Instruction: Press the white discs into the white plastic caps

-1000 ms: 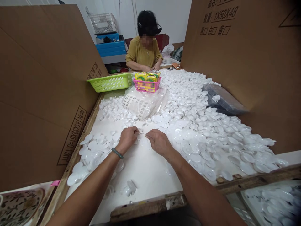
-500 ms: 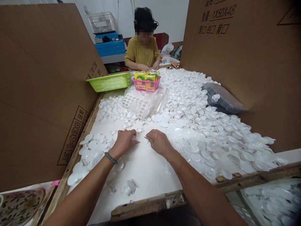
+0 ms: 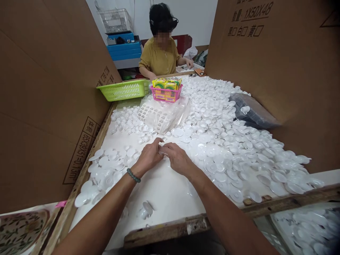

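Note:
My left hand (image 3: 151, 154), with a green bead bracelet (image 3: 133, 175) at the wrist, meets my right hand (image 3: 177, 158) over the middle of the table. Both are closed, fingertips together around a small white plastic piece (image 3: 160, 149). Fingers cover most of it, so its exact shape is hidden. Loose white cup-like pieces (image 3: 127, 115) lie beyond my left hand. Flat, round, saucer-like white pieces (image 3: 209, 166) are heaped to the right of my right hand, and more white discs (image 3: 106, 163) lie left of my left wrist.
Cardboard walls (image 3: 45, 88) flank the table. Ahead are a green basket (image 3: 124, 91), a pink basket (image 3: 166, 95) of yellow packets and a clear plastic bag (image 3: 159, 115). A dark wrapped bundle (image 3: 255, 111) lies right. A co-worker (image 3: 160, 56) sits opposite. Wooden edging (image 3: 167, 232) runs along the front.
My left hand has moved right and my hands have come together on the small white piece. Across the table, the co-worker's hands have parted, one reaching to a white basket.

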Motion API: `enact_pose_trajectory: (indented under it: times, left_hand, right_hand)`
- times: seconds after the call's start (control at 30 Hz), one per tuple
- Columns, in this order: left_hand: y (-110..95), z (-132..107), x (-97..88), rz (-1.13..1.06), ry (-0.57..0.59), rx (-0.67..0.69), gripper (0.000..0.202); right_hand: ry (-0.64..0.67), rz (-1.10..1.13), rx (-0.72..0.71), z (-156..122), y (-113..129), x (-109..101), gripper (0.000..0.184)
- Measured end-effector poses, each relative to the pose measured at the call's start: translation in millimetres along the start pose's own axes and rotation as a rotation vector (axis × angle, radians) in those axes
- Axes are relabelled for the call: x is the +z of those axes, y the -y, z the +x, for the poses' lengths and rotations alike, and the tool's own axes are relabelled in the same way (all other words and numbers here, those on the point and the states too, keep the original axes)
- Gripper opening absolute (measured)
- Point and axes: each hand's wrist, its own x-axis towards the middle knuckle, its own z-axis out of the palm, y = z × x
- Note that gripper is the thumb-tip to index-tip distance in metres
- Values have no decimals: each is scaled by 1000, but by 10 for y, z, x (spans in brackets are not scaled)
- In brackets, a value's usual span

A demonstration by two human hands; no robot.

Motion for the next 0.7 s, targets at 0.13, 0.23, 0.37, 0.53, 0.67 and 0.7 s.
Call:
enact_pose_trajectory:
  times: [0.13, 0.23, 0.37, 0.53, 0.67, 0.7]
  left_hand:
    - [43, 12, 12, -111, 77, -6, 42]
    - [77, -21, 47, -134, 96, -4, 47]
    - [117, -121, 151, -19, 11, 22, 49]
    - [137, -195, 238, -16, -44, -13, 35]
    - [152, -188, 259, -70, -53, -16, 36]
    - [156, -186, 265, -81, -58, -17, 36]
  right_hand:
    - [45, -114, 23, 7, -70, 57, 24]
    - [24, -167, 96, 20, -126, 84, 13]
    - [-47, -152, 178, 30, -155, 87, 15]
    - [-29, -130, 177, 27, -137, 125, 22]
    - [26, -185, 114, 29, -127, 172, 24]
    - [40, -208, 104, 33, -126, 177, 25]
